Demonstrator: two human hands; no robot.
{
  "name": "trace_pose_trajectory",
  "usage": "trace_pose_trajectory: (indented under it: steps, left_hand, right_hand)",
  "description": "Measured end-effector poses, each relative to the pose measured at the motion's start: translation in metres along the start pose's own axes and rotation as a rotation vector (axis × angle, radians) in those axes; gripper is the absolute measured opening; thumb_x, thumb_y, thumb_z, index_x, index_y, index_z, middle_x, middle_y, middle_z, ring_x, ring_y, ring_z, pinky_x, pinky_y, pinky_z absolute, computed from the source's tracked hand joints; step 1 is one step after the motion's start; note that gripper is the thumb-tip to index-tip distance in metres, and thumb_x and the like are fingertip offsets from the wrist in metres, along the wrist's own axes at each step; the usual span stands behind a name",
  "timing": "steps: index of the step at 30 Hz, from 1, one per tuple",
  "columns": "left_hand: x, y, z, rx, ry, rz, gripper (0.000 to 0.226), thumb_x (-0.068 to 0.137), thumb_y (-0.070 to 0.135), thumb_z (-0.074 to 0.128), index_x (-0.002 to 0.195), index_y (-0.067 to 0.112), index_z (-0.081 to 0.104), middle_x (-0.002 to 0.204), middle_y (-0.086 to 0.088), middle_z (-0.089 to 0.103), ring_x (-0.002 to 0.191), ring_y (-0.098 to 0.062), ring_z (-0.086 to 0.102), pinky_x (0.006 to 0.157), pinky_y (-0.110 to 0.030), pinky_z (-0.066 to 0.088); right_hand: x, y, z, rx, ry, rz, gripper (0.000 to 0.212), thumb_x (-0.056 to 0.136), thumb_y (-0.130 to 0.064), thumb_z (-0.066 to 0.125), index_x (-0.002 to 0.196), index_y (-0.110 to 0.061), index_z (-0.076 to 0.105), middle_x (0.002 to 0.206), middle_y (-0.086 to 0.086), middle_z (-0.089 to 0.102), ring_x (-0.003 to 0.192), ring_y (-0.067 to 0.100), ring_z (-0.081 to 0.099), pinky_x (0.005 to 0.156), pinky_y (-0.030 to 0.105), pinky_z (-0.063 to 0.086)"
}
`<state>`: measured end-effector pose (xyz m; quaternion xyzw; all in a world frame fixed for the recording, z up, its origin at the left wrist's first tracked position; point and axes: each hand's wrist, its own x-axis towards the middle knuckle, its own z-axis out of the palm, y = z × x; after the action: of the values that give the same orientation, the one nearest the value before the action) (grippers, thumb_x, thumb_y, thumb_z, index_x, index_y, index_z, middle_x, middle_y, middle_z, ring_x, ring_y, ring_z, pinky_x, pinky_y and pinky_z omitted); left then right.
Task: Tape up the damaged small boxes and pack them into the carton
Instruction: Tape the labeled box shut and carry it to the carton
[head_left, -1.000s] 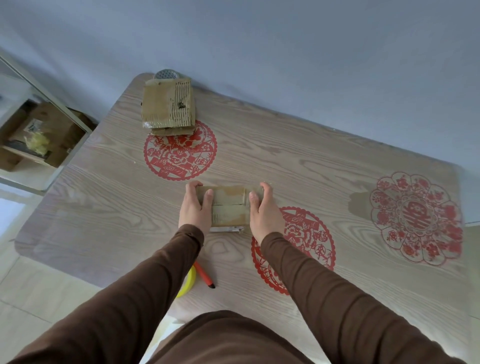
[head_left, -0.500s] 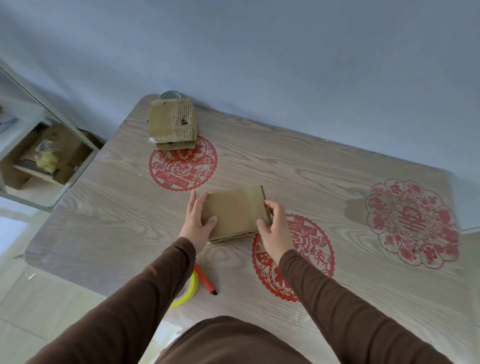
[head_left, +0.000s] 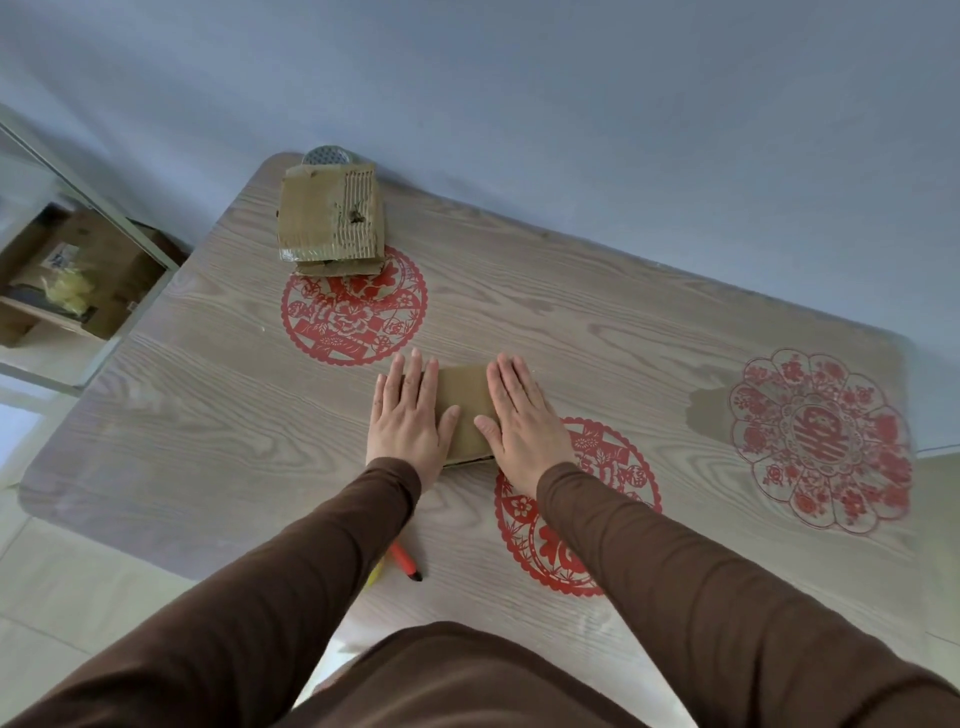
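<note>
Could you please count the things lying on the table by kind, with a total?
Cardboard boxes: 3, one under both hands, two stacked at the far corner
Red paper cutouts: 3
Red pens: 1
Total: 7

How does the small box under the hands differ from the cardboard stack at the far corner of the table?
The small box lies near the table's middle, pressed flat by the left hand and right hand; the cardboard stack sits untouched at the far left corner. The small box's visible face looks smooth and plain; the cardboard stack's top is torn, with bare ribbing showing. The small box looks single; the cardboard stack has layers. Both are brown cardboard.
</note>
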<state>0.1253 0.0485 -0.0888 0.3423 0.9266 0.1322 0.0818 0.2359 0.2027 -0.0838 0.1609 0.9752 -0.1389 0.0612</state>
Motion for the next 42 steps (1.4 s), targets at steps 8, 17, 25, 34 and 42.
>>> trace_pose_trajectory:
  steps: [8, 17, 25, 34, 42]
  left_hand:
    - [0.001, -0.007, -0.024, -0.687, 0.004, -0.272, 0.067, 0.102, 0.041, 0.051, 0.159, 0.028, 0.019, 0.169, -0.001, 0.000, 0.154, -0.021, 0.003, 0.123, -0.039, 0.009]
    - [-0.007, 0.009, -0.050, -1.203, 0.139, -0.610, 0.028, 0.100, 0.041, 0.055, 0.110, 0.016, 0.053, 0.096, 0.002, 0.054, 0.089, -0.017, 0.050, 0.081, -0.034, 0.044]
    - [-0.020, 0.017, -0.023, -0.932, 0.083, -0.551, 0.060, 0.084, 0.038, 0.060, 0.142, 0.029, 0.044, 0.135, 0.000, 0.039, 0.123, -0.020, 0.043, 0.108, -0.039, 0.039]
    - [-0.016, 0.021, -0.009, -0.681, 0.161, -0.428, 0.045, 0.098, 0.043, 0.057, 0.132, 0.017, 0.043, 0.122, -0.003, 0.056, 0.099, -0.023, 0.056, 0.087, -0.036, 0.049]
    - [-0.017, 0.024, -0.020, -0.874, 0.185, -0.564, 0.043, 0.092, 0.041, 0.068, 0.123, 0.020, 0.049, 0.113, -0.001, 0.060, 0.101, -0.021, 0.059, 0.094, -0.041, 0.051]
  right_hand:
    - [-0.003, 0.005, -0.020, 0.586, 0.072, 0.223, 0.069, 0.107, -0.047, 0.031, 0.161, -0.025, -0.005, 0.169, -0.001, -0.006, 0.155, 0.016, -0.008, 0.126, 0.036, 0.002]
    - [-0.009, -0.007, -0.053, 1.269, 0.310, 0.610, 0.036, 0.101, -0.048, 0.052, 0.114, -0.014, 0.050, 0.096, -0.003, 0.054, 0.087, 0.013, 0.053, 0.073, 0.027, 0.044]
    - [-0.017, -0.003, -0.035, 1.046, 0.224, 0.567, 0.052, 0.100, -0.037, 0.048, 0.149, -0.022, 0.040, 0.146, -0.002, 0.049, 0.128, 0.016, 0.051, 0.106, 0.036, 0.043]
    - [-0.006, -0.005, -0.015, 0.468, 0.214, 0.553, 0.067, 0.097, -0.068, 0.031, 0.146, -0.022, 0.039, 0.128, 0.003, 0.064, 0.114, 0.023, 0.061, 0.085, 0.042, 0.054]
    - [-0.025, -0.010, -0.028, 1.269, 0.268, 0.668, 0.078, 0.095, -0.060, 0.053, 0.156, -0.022, 0.024, 0.154, 0.004, 0.040, 0.133, 0.017, 0.046, 0.107, 0.033, 0.037]
